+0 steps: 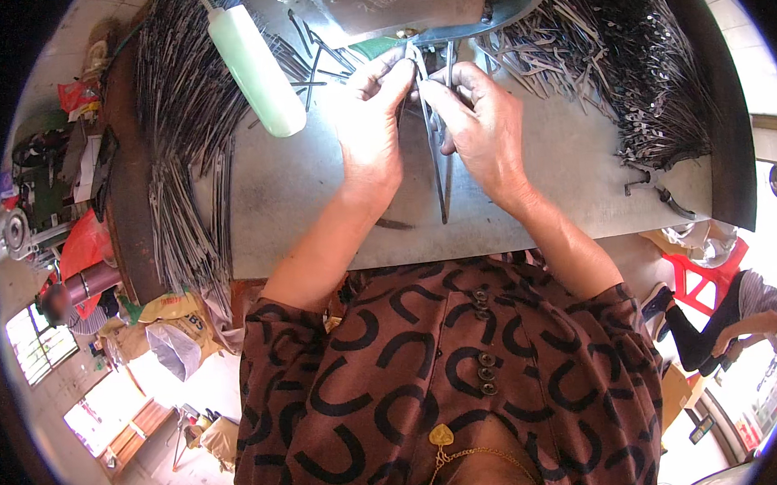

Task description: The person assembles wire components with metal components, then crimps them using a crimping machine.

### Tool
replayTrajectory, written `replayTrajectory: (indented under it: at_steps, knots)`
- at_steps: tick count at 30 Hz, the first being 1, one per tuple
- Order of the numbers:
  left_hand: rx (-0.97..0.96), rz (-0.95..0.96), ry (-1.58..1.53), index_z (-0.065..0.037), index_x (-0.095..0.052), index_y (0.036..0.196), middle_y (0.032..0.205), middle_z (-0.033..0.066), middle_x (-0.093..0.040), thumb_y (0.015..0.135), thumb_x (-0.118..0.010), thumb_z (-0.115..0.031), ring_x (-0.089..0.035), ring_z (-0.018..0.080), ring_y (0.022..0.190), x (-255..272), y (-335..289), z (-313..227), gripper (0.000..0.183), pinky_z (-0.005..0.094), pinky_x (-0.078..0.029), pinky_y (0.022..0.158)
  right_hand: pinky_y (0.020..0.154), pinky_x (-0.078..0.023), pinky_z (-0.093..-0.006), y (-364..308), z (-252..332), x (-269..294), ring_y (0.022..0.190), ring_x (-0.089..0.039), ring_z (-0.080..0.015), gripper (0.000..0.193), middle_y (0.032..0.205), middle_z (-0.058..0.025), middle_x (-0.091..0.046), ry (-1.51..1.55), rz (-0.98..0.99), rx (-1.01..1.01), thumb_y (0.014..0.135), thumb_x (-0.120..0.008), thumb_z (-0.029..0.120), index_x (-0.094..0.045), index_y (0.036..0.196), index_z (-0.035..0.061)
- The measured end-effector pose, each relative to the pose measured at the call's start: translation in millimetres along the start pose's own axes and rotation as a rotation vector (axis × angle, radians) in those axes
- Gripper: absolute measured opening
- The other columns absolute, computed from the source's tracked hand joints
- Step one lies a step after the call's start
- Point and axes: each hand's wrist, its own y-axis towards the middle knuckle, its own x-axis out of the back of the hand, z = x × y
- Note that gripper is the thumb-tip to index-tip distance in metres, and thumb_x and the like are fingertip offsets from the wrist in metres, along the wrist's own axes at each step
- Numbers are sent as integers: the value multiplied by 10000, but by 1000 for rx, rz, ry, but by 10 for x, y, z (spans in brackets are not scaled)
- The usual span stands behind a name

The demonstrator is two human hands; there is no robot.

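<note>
Both hands are at the middle of the metal worktable, just below the machine head (pixel 378 9). My left hand (pixel 370 126) is closed, thumb and fingers pinching the upper end of a long, thin dark metal strip (pixel 440 175). Close beside it, my right hand (pixel 486 125) is closed too, its thumb and forefinger on the strip. The strip's lower end points toward me over the tabletop. Behind the right fingers another thin metal piece shows; whether they grip it is unclear. The strip's top end is partly hidden by fingers and glare.
Long dark metal strips lie heaped at the left (pixel 188 130), and a pile of similar pieces (pixel 650 66) covers the right. A pale green lamp (pixel 255 71) hangs left of my hands. Pliers (pixel 659 187) lie near the right edge. Another person (pixel 747 318) sits beyond the table at right.
</note>
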Motion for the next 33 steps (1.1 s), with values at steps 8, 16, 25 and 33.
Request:
replayTrajectory:
  at_steps: [8,16,25,33]
  knots:
    - [39,19,-72,49,-594,1102,914,42,-624,834,-642,-54,-550,105,797,12,-34,-6,290,232,-451,733,414,-424,-247,-4,-29,4,446,-538,-76,190,595,-41,-579,84,31,-73,858,-602,168,-599,819,-18]
    - [16,76,-17,5,-616,1099,937,20,-643,846,-639,-71,-569,90,791,75,-11,10,265,229,-448,732,412,-424,-244,20,-25,34,459,-540,-71,200,631,-40,-608,106,43,-71,855,-599,177,-607,829,-22]
    - [40,27,-30,64,-578,1119,894,53,-625,829,-652,-55,-547,99,773,21,-11,-59,322,232,-451,718,414,-427,-231,20,28,36,460,-540,-69,190,690,-52,-650,63,53,-40,866,-581,168,-609,856,-20]
    - [-43,67,340,32,-594,1061,817,36,-617,823,-661,-68,-547,79,695,48,69,-183,268,209,-447,639,395,-403,-227,173,8,152,462,-514,-67,206,632,-13,-585,-10,217,-137,838,-599,205,-611,841,-1]
